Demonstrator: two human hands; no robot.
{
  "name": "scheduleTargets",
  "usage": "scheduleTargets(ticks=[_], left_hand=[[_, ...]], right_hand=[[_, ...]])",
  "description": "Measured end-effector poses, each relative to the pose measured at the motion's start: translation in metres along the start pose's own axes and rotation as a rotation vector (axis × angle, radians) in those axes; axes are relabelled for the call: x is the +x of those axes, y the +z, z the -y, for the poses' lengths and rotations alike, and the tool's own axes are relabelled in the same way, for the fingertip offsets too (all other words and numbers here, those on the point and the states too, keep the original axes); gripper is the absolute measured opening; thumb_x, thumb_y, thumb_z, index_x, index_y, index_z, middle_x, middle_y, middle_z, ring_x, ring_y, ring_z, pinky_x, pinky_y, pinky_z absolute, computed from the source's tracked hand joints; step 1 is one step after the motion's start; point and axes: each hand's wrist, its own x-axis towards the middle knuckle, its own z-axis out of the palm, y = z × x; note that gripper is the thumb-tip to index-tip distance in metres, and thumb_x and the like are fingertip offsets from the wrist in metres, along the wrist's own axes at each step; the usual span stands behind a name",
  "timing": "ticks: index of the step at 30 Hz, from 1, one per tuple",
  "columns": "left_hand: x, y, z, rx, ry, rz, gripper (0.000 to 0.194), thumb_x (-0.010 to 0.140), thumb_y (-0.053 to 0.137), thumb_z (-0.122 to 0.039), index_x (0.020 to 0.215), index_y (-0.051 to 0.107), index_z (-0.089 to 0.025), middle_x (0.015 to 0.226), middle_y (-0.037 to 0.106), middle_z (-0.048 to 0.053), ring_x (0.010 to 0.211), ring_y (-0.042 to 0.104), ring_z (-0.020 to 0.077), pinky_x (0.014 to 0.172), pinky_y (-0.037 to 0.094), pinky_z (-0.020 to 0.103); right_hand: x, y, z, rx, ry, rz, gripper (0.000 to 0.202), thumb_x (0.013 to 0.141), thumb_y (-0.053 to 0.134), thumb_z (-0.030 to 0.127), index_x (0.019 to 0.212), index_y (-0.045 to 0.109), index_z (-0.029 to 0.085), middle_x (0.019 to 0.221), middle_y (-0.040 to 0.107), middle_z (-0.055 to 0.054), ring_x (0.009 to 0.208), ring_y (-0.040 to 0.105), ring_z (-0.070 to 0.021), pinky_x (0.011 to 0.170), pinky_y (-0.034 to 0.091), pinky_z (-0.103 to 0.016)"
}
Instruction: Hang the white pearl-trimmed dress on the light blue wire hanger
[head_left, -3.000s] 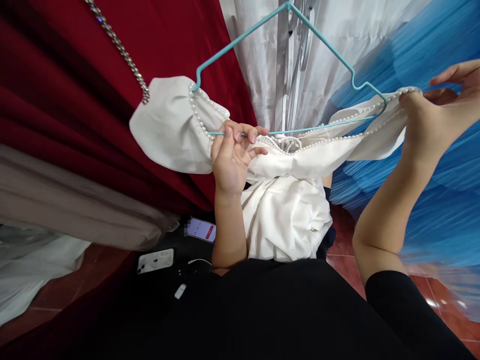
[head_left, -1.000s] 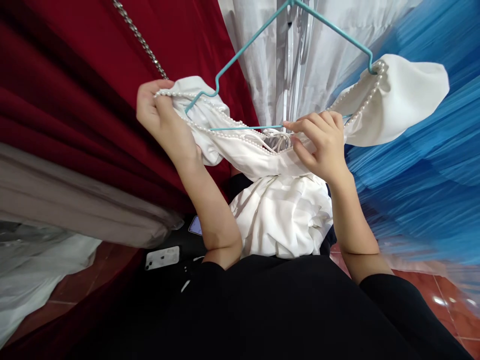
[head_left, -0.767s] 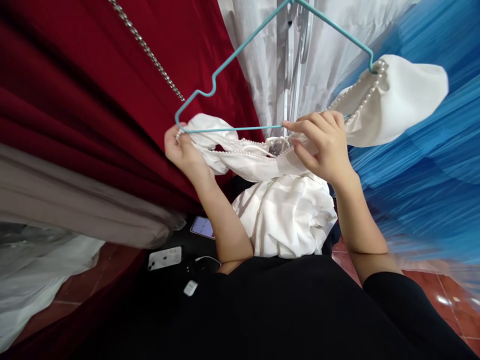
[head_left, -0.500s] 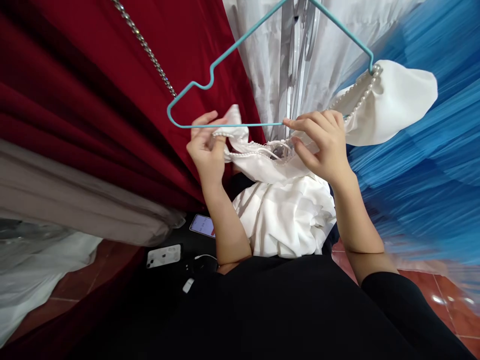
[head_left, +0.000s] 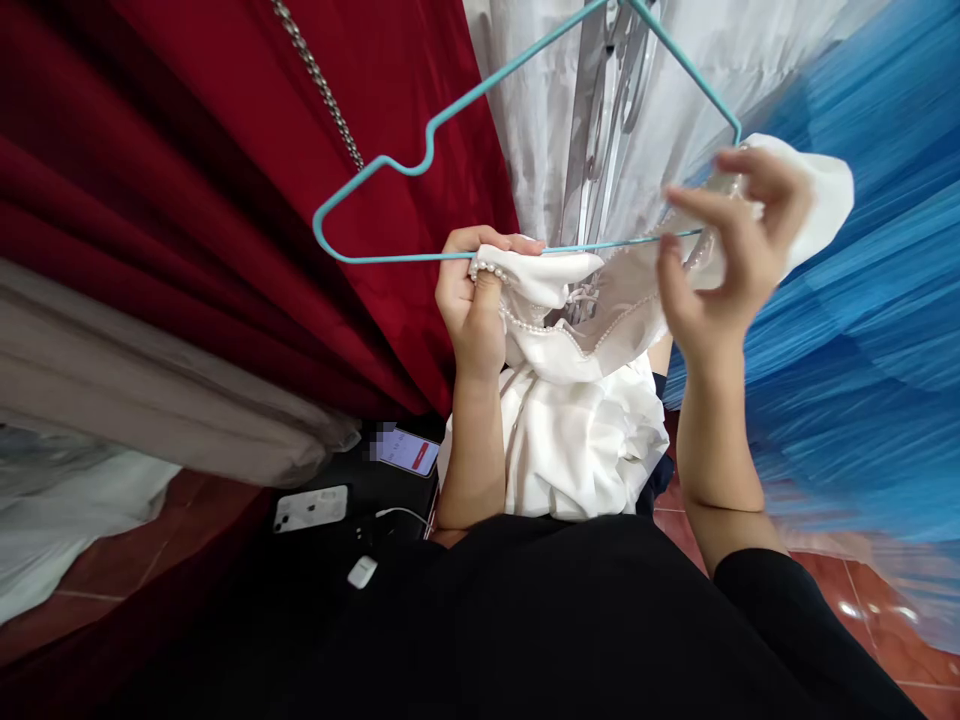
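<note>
Evidently, my left hand [head_left: 472, 318] pinched one pearl-edged end of the white garment [head_left: 574, 400] between thumb and fingers at the bottom bar of the turquoise hanger [head_left: 405, 259], presumably because that cloth would have sagged without a grip. My right hand [head_left: 726, 285], blurred, had its fingers spread before the hanger's right end, which seemed to bear the garment's other side; I couldn't tell whether they touched it. The bulk lay bunched below the hanger, against my black shirt [head_left: 577, 610], probably easing the load.

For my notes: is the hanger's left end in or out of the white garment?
Out: the hanger's left end shows bare against red cloth.
</note>
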Motion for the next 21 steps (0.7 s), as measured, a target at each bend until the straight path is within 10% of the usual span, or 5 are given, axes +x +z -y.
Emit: scheduleTargets(ticks=[6, 12, 21], left_hand=[[0.002, 0.0, -0.001, 0.021, 0.065, -0.018, 0.034, 0.097, 0.064, -0.056, 0.101, 0.056, -0.023, 0.088, 0.067, 0.001, 0.092, 0.076, 0.0194, 0.118, 0.05, 0.046], [0.007, -0.002, 0.001, 0.028, 0.103, -0.02, 0.035, 0.099, 0.062, -0.057, 0.1, 0.053, -0.023, 0.083, 0.065, -0.001, 0.086, 0.075, 0.0176, 0.118, 0.05, 0.047], [0.012, -0.011, -0.007, -0.013, 0.098, -0.004, 0.031, 0.098, 0.065, -0.052, 0.101, 0.055, -0.023, 0.081, 0.064, -0.001, 0.082, 0.073, 0.0172, 0.115, 0.052, 0.046]], right_hand=[[0.013, -0.014, -0.036, -0.057, 0.141, -0.071, 0.061, 0.069, 0.06, 0.0, 0.124, 0.07, 0.024, 0.117, 0.068, -0.009, 0.115, 0.065, -0.0243, 0.101, 0.057, -0.042], [0.029, -0.02, -0.063, -0.073, 0.307, -0.252, 0.03, 0.073, 0.054, -0.007, 0.08, 0.071, 0.018, 0.075, 0.067, -0.004, 0.066, 0.055, -0.0139, 0.064, 0.04, -0.029], [0.031, -0.017, -0.066, -0.13, 0.679, -0.115, 0.026, 0.082, 0.057, -0.007, 0.071, 0.064, 0.015, 0.066, 0.058, 0.002, 0.06, 0.042, -0.0051, 0.06, 0.032, -0.024]])
